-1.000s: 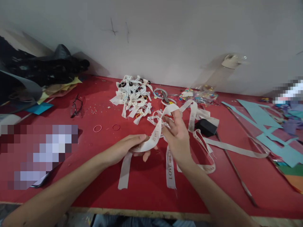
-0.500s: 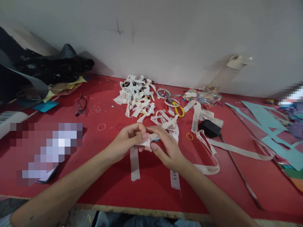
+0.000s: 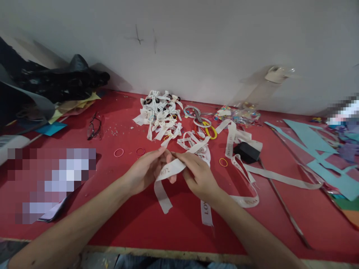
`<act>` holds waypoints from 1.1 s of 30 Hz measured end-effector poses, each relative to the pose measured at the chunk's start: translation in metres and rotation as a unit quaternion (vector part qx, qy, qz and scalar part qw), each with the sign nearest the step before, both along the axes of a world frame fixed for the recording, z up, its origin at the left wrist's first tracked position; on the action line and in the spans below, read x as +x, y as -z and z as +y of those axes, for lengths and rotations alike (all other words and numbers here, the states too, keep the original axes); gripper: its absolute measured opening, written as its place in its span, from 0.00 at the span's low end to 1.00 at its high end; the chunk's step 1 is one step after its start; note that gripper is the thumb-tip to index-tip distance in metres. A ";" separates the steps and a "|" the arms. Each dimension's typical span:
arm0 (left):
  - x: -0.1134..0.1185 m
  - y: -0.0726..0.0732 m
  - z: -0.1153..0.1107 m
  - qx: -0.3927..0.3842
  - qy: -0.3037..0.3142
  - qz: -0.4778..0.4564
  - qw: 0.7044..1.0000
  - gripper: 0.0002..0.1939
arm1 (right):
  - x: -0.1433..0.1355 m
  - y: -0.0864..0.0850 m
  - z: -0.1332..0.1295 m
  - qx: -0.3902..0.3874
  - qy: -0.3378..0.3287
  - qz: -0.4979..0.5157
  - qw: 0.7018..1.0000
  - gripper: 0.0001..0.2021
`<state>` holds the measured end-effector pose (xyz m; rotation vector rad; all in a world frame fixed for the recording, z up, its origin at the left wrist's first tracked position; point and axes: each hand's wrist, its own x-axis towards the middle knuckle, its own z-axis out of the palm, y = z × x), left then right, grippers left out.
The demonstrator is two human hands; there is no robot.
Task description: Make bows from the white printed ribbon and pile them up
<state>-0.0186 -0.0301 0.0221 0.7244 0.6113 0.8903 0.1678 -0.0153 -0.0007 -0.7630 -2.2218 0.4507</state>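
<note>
A strip of white printed ribbon [image 3: 167, 170] stretches between my two hands, its loose end dangling over the red tabletop. My left hand [image 3: 144, 168] is closed, thumb against fingers, with the ribbon draped across the front of its fingers. My right hand [image 3: 200, 175] pinches the upper end of the strip, though its fingertips are partly hidden. Whether anything else sits between the fingers cannot be made out. Beyond the hands lies a pile of tied ribbon bows [image 3: 161, 112]. More printed ribbon [image 3: 206, 213] hangs out beneath my right wrist.
Yellow-handled scissors [image 3: 210, 130] lie behind my right hand. Small elastic bands, pink [image 3: 119, 152] and yellow [image 3: 223, 162], rest on the red table [image 3: 134, 228]. Eyeglasses [image 3: 94, 126] are at left. A black block [image 3: 247, 152] and light-blue sheets [image 3: 308, 138] occupy the right.
The ribbon, earlier bunched between my fingertips, now runs as a flat band across my left fingers with its lettering showing. Its dangling end has swung slightly to the right.
</note>
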 end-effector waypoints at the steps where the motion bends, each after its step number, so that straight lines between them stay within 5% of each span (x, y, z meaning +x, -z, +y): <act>1: 0.000 0.002 0.000 -0.009 0.025 -0.020 0.999 0.18 | 0.001 0.001 0.000 0.003 0.002 0.008 1.000 0.20; 7: 0.006 0.014 -0.008 -0.071 0.251 -0.085 0.962 0.18 | 0.002 -0.001 0.000 0.003 0.027 0.059 0.998 0.19; 13: 0.016 0.011 -0.019 -0.056 0.373 -0.099 0.921 0.16 | 0.000 -0.003 0.005 0.080 0.019 0.031 0.996 0.22; 19: 0.006 0.005 -0.015 -0.018 0.356 -0.141 0.924 0.25 | 0.001 0.005 0.011 0.053 -0.038 -0.030 0.997 0.18; 24: -0.003 -0.002 -0.012 0.020 0.285 -0.035 0.958 0.18 | 0.002 0.009 0.011 0.004 -0.046 -0.065 0.997 0.20; 33: 0.001 -0.005 -0.019 0.109 0.342 0.035 0.933 0.17 | 0.001 0.013 0.008 -0.047 -0.047 -0.096 0.993 0.22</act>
